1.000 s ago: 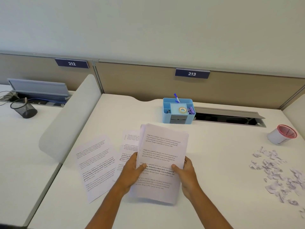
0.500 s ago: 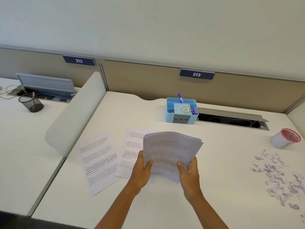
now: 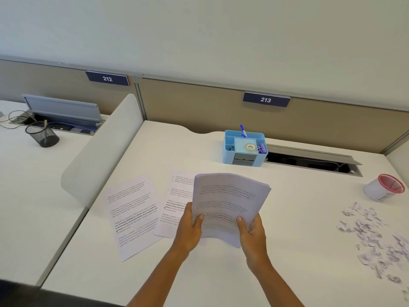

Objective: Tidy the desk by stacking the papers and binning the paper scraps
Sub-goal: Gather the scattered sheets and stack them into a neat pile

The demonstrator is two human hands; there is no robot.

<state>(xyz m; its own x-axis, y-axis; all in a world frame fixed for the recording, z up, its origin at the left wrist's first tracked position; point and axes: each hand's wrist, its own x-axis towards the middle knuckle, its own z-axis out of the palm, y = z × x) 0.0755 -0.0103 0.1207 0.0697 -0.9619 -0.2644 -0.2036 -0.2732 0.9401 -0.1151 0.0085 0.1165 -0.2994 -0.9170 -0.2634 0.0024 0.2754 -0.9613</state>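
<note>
You are in the stacking step. Your left hand [image 3: 190, 227] and right hand [image 3: 252, 231] each grip a lower corner of the sheaf of papers [image 3: 228, 202], thumbs on the printed face, fingers curled behind. The sheaf is raised off the desk [image 3: 221, 273], tilted away from you and bowed along its top edge — the sheets fan slightly there, so they are not yet squared.

Two loose printed sheets lie flat on the desk: the left sheet [image 3: 132, 216], set at an angle, and the middle sheet [image 3: 174, 200], partly hidden behind the sheaf and your left hand. The paper scraps [image 3: 371, 235] are scattered well apart at the right, untouched. The white cup with a red rim [image 3: 384, 189] lies tipped on its side beyond them; whether it serves as the bin I cannot tell.

Judgement on the next move: likely square the sheaf by knocking its lower edge on the desk, then gather the two loose sheets. That calls for a loose grip so the sheets can slide level, and a firm one again before you lift.

Writing — desk number plates read "212" [image 3: 107, 78] and "213" [image 3: 265, 99]. The sheets carry paragraphs of text, some lines in bold, too small to read. No brand shows on the blue desk organiser [image 3: 244, 149].
</note>
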